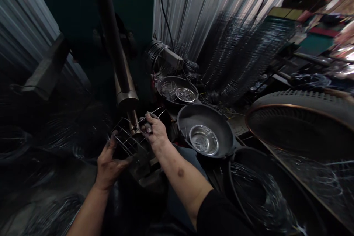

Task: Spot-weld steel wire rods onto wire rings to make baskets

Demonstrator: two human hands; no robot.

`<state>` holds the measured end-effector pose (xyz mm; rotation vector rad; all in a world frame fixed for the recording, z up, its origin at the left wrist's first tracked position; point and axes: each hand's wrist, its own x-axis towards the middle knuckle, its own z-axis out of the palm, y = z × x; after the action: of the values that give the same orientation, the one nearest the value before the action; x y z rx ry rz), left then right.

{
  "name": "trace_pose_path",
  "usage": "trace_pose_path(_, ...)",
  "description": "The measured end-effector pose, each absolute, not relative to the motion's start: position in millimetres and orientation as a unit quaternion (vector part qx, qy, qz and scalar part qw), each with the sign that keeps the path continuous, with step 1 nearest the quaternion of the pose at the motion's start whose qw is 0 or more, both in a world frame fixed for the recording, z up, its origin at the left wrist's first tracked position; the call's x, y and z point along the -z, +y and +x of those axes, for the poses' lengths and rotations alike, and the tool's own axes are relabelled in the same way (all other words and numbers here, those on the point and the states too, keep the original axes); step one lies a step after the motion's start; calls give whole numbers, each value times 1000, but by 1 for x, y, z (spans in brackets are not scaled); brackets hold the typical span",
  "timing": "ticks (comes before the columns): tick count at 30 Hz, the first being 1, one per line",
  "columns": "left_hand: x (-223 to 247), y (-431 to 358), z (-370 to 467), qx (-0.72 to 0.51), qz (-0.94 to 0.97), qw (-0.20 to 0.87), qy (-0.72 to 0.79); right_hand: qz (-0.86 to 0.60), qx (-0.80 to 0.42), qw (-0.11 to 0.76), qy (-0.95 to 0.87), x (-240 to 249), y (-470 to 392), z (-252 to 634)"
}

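Note:
A small wire rack (126,141) of crossed thin metal rods lies between my hands, at the metal post of a machine. My left hand (109,164) grips its left edge, fingertips on the outer wire and thumb stretched below. At the right side, my right hand (153,129) pinches the wires close to the copper-coloured rod tip (132,120). Some wire ends stick out past the right hand's fingers. Above the rack, a thick cylindrical machine arm (125,88) comes down to that rod. The exact contact between rod and wires is too dark to make out.
Right of my hands, a dark pan (221,132) holds a shiny metal bowl (204,140) with short wire pieces. Behind it, another pan (163,99) holds a metal dish (185,95). A basin with wire rings (257,188) and a large fan-like round guard (298,125) stand further right.

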<state>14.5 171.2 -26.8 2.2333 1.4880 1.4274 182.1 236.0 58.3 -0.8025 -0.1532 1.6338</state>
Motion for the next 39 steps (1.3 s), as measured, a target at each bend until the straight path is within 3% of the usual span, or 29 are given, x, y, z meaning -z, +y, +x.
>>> trace_pose_path(11,23,172,13,-459,762,1,457,-344,-712,604,-97,-57,239,183)
trace_pose_path(18,25,170,15,-496,724,79,473,-348,-710,604,-99,-54,237,182)
trace_pose_path(30,28,169,12,-499,714,81,485,-369,-694,611,-99,-54,234,180)
trace_pose_path(39,35,152,22,-505,688,106,510,-411,-668,589,-194,-56,216,207)
